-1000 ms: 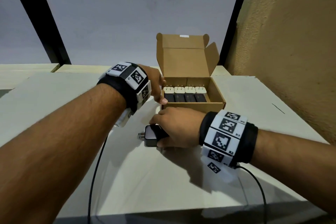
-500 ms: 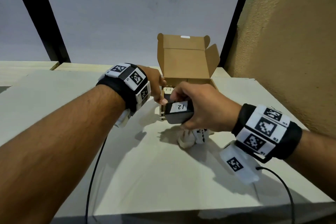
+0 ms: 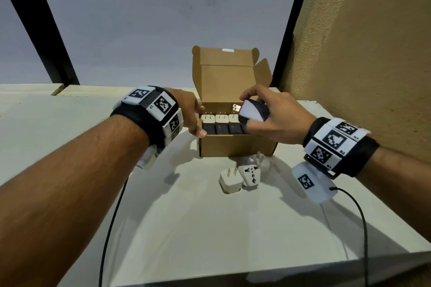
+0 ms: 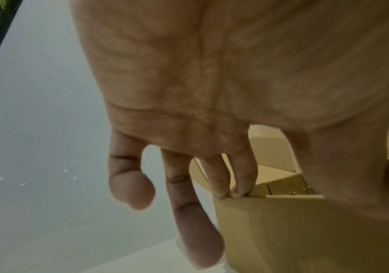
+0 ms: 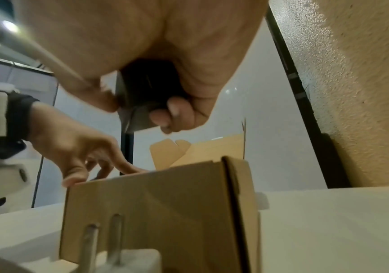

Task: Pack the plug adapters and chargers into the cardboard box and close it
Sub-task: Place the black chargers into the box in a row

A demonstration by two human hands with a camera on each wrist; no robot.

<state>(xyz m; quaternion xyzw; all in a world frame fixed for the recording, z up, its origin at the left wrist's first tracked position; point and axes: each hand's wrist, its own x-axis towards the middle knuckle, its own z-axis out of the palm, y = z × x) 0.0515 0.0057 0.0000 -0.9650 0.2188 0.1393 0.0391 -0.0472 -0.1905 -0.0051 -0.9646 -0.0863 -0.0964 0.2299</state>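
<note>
An open cardboard box [image 3: 235, 147] stands at the table's far middle with its lid up. Inside lies a row of white chargers [image 3: 221, 118] behind a row of black ones [image 3: 221, 128]. My right hand [image 3: 268, 115] grips a black charger [image 3: 255, 111] with a white label, held over the box's right side, prongs pointing left. My left hand [image 3: 193, 116] holds the box's left wall [image 4: 258, 221], two fingertips [image 4: 233, 190] on its rim and the thumb at the front corner. Two white plug adapters [image 3: 240, 177] lie on the table before the box.
A rough tan wall [image 3: 373, 53] rises right of the box. The white table [image 3: 210, 228] ends at a front edge near me. Black cables [image 3: 109, 228] hang from both wrists. Adapter prongs [image 5: 102, 240] stick up close to the box's front in the right wrist view.
My right hand picked the black charger off the table, lifted it and carried it back over the open box. That uncovered the two white adapters. My left hand stayed on the box.
</note>
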